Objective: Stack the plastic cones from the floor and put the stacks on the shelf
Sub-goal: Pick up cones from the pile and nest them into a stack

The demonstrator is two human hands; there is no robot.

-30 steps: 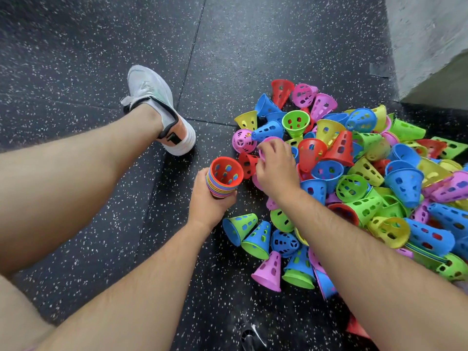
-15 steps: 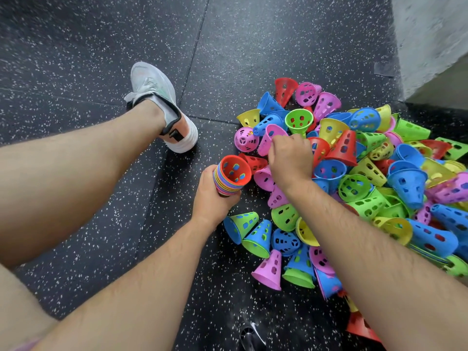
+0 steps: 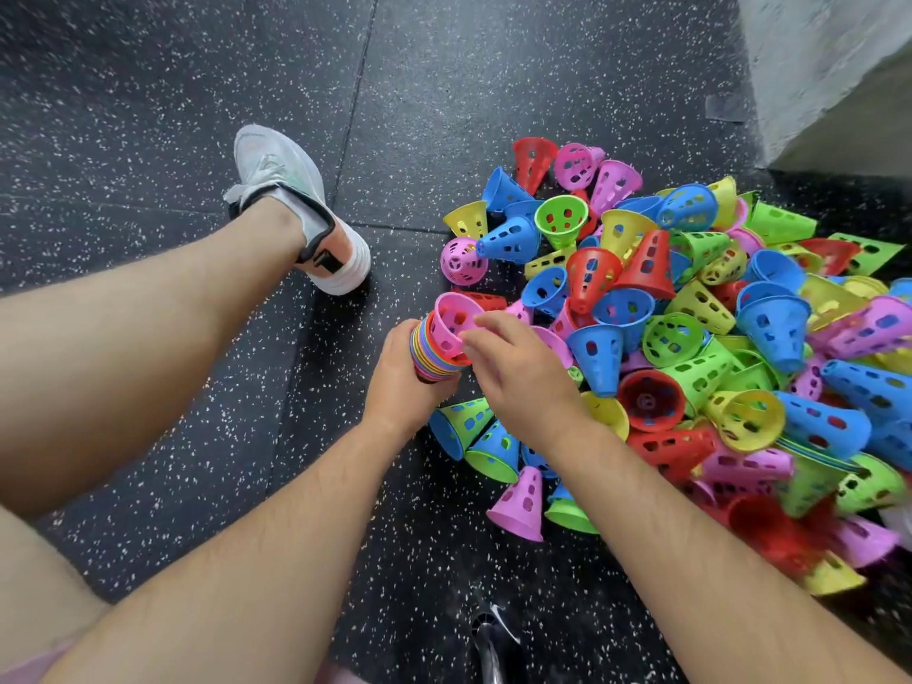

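Observation:
A big pile of perforated plastic cones [image 3: 691, 338] in pink, blue, green, yellow and red lies on the black speckled floor at the right. My left hand [image 3: 399, 382] grips a stack of nested cones [image 3: 434, 357] of several colours, its mouth tilted up and to the right. A pink cone [image 3: 451, 320] sits in the top of that stack. My right hand [image 3: 518, 372] is just right of the stack, its fingertips on the pink cone's rim. No shelf is in view.
My left leg and a white shoe [image 3: 291, 204] stretch across the floor left of the pile. A grey concrete block [image 3: 829, 66] stands at the top right. A dark shoe tip [image 3: 488, 644] shows at the bottom edge. Loose cones [image 3: 493, 446] lie near my wrists.
My right hand took a pink cone from the pile and brought it left into the top of the stack, which was red-topped before. The left hand kept holding the stack.

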